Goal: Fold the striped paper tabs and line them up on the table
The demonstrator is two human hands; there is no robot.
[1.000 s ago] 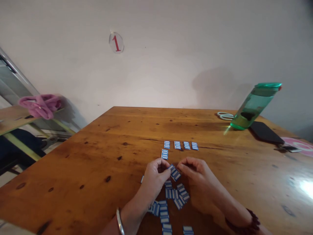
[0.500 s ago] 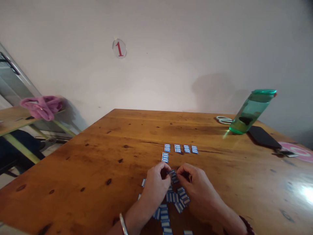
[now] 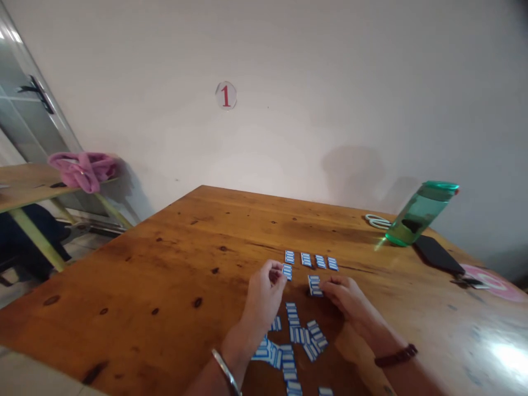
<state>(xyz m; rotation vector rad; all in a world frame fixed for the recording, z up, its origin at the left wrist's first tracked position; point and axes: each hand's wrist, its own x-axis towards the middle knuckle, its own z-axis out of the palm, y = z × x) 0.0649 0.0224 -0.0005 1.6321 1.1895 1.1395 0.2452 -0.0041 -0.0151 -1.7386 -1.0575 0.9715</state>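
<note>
Small white strips with blue edges lie on the wooden table in short groups. My right hand (image 3: 340, 291) pinches the right edge of one group of strips (image 3: 315, 286), slightly tilted over the table. My left hand (image 3: 266, 289) is closed, thumb and forefinger bent against the left edge of another group of strips (image 3: 287, 271). Beyond the hands, several groups form a row, among them the leftmost group (image 3: 289, 257) and the rightmost group (image 3: 332, 263). Nearer me lies a loose, overlapping spread of strips (image 3: 289, 363), partly hidden by my left forearm.
A green bottle (image 3: 421, 214) stands at the right rear beside a dark flat case (image 3: 437, 254), a white cable (image 3: 377, 221) and a pink round mat (image 3: 493, 283). A pink cloth (image 3: 84, 169) lies on another table at left. The wall (image 3: 289, 137) rises behind the table.
My hands have moved apart. The right has carried a group of strips forward and right, out from between both hands; the left has reached forward to the nearer placed group. The head view has shifted.
</note>
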